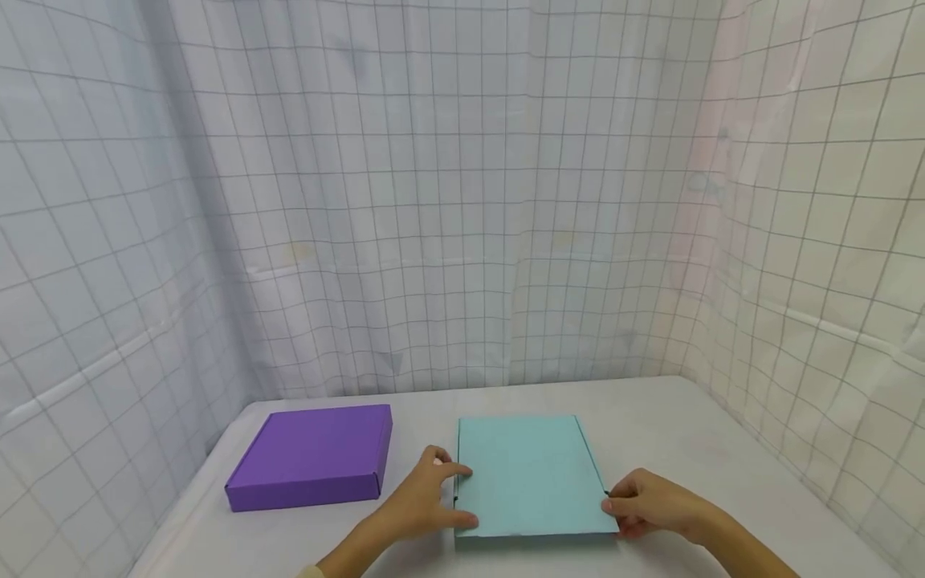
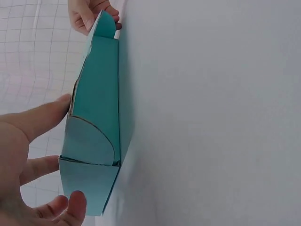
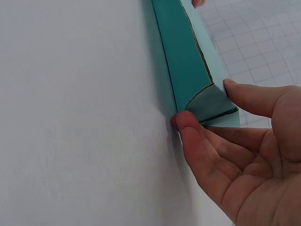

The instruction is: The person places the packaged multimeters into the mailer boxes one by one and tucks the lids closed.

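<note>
A light blue cardboard box (image 1: 527, 474) lies flat on the table, its lid down on top. In the left wrist view a rounded side flap (image 2: 89, 141) sticks out at the box's front corner, and the darker front wall (image 2: 99, 80) shows. My left hand (image 1: 422, 498) rests at the box's left side, thumb and forefinger spread on the lid. At the front right corner my right hand (image 1: 654, 506) pinches the box, thumb at the lid edge and fingertips at the corner flap (image 3: 209, 104). The box's inside is hidden.
A closed purple cardboard box (image 1: 311, 453) lies to the left of the light blue one. Both stand on a white-covered table (image 1: 650, 425). White curtains with a grid pattern (image 1: 462, 201) hang behind and on both sides.
</note>
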